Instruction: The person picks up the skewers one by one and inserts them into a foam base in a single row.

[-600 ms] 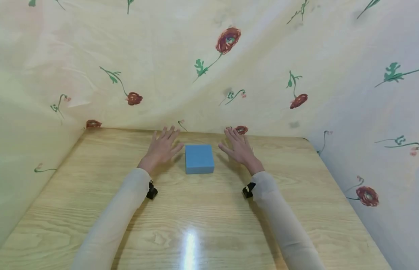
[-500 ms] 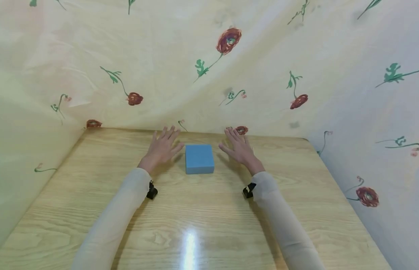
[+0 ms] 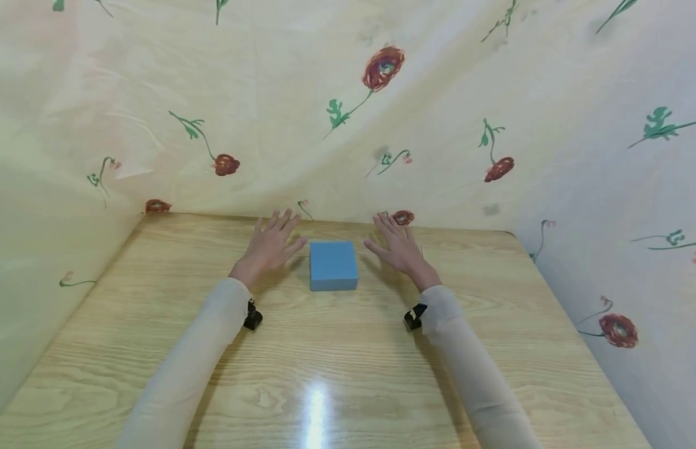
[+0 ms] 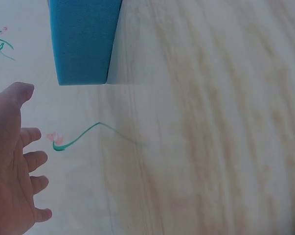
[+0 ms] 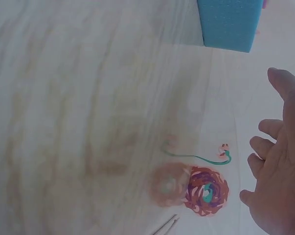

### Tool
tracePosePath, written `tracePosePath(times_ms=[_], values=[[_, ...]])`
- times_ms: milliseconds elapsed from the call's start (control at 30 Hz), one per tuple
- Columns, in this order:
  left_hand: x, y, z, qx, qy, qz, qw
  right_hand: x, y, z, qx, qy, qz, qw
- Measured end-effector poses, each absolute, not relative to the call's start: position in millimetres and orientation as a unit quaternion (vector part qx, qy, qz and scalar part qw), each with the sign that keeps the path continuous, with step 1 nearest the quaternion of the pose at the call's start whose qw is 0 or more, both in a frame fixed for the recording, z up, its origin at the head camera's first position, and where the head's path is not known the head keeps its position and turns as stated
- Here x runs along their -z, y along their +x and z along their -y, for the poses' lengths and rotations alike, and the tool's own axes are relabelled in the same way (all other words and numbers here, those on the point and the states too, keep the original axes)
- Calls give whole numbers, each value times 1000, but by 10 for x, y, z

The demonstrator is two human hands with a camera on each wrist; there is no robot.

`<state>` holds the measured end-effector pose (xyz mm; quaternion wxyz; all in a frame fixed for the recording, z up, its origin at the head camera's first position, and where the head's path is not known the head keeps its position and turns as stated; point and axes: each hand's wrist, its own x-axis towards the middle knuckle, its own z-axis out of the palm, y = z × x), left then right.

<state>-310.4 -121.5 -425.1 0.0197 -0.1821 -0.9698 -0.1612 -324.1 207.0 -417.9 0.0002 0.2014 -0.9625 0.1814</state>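
Observation:
A blue foam-like block with a square top lies on the wooden table between the two hands. My left hand is left of it, fingers spread and straight, thumb pointing toward the block with a small gap. My right hand mirrors this on the other side, fingers spread, thumb toward the block and apart from it. Neither hand holds anything. In the left wrist view the block is above the hand; in the right wrist view the block is likewise above the hand.
A wood-grain table meets a flower-printed cloth that hangs behind it and at both sides. Two thin metallic-looking tips lie near the right hand, mostly out of that view. Small black wrist devices sit at both cuffs.
The head view has shifted very slightly, so the block and cloth appear a little further right. Both hands keep the same pose.

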Motion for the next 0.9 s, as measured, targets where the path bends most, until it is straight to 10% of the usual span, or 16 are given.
tracePosePath(times_ms=[900], values=[[4340, -2972, 1091, 556, -250, 779, -148, 3555, -3184, -2575, -270, 214, 937, -60]])
